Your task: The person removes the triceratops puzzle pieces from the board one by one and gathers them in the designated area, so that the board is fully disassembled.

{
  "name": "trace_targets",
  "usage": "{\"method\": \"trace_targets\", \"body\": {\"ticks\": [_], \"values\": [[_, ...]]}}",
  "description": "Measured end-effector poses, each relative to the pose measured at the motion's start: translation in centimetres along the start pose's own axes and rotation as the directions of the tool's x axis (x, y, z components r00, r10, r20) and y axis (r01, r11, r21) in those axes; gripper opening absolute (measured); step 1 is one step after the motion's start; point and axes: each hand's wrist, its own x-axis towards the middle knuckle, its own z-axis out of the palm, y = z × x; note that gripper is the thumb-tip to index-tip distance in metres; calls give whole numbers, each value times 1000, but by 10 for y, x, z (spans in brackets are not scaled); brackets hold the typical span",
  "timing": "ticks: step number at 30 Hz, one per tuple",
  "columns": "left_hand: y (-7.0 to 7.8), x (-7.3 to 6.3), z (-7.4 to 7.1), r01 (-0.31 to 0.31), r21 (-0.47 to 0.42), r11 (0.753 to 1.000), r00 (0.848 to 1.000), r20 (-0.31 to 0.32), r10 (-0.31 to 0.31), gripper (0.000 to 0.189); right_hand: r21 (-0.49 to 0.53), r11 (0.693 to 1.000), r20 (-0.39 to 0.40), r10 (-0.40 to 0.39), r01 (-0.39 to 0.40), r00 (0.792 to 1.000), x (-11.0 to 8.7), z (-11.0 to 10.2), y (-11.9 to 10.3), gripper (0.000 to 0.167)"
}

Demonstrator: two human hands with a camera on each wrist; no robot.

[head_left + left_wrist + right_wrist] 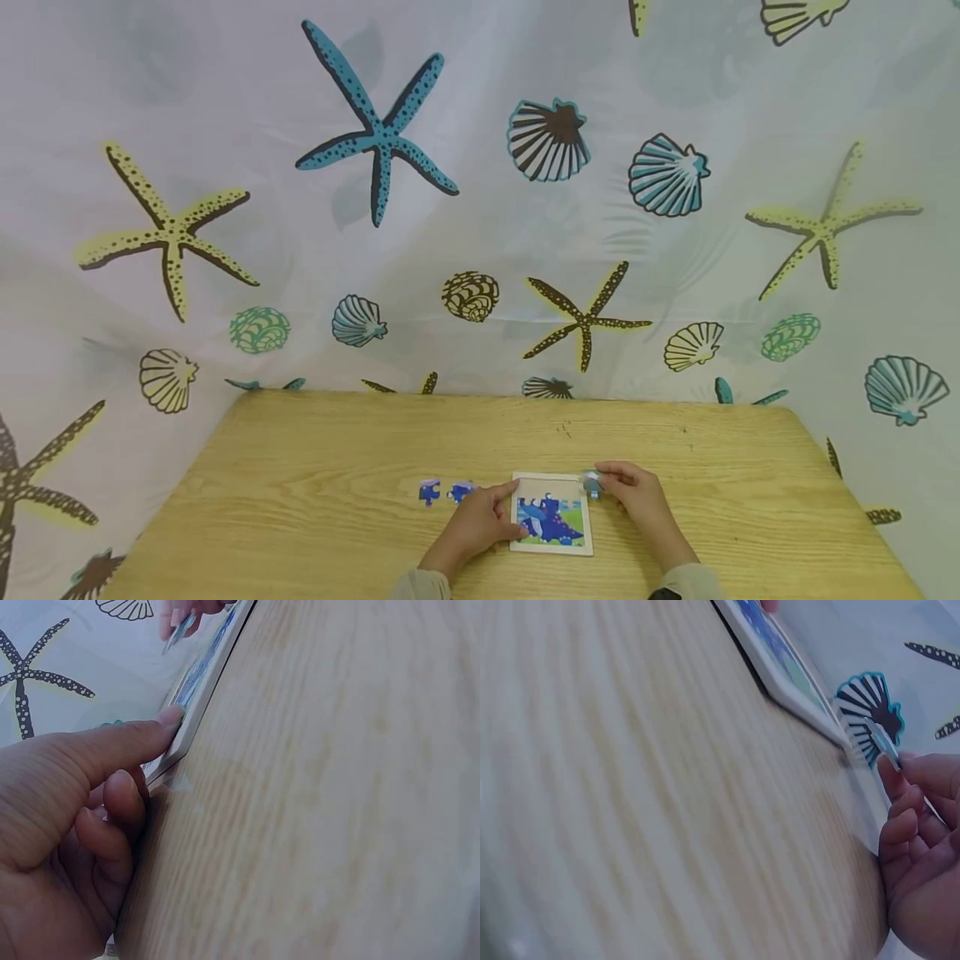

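A square jigsaw puzzle with a pale wooden frame [551,550] lies on the table, its lower part filled with a blue dinosaur picture [553,523]. Bare backing shows along the top. My left hand [477,521] holds the frame's left side; in the left wrist view its thumb [142,741] presses on the rim while the other fingers curl beside it. Between thumb and fingertips, my right hand [639,493] pinches a light blue puzzle piece [592,482] at the frame's upper right corner. In the right wrist view this piece [883,740] is tilted, seen nearly edge-on.
Left of the frame, a loose purple-blue puzzle piece [430,492] lies on the wooden table [315,500]. Beside it is another loose piece [458,490], partly behind my left hand. A white curtain [465,242] printed with starfish and shells hangs around the table's back and sides.
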Motion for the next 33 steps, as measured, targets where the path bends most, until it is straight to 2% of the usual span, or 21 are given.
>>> {"method": "trace_targets", "body": {"ticks": [5,10,13,20,27,33], "values": [[0,1,1,5,7,1000,1000,-11,-5,72,-46,999,-25,8,-9,1000,0,-23,6,27],[2,0,0,4,22,1000,1000,-15,-3,72,-157,986,-58,-69,59,996,-1,-41,14,25],[1,1,0,0,27,1000,1000,-13,1,72,-206,974,-61,-111,97,992,-2,-46,16,24],[1,1,1,9,31,999,1000,-23,-8,72,-256,961,-73,-130,107,989,-2,-49,20,21],[0,-1,1,7,20,1000,1000,-18,-6,72,-232,970,-67,-93,75,993,-3,-52,20,24],[-2,0,1,6,13,1000,1000,-22,-6,72,-104,995,-57,4,-10,998,-7,-55,14,30]]}}
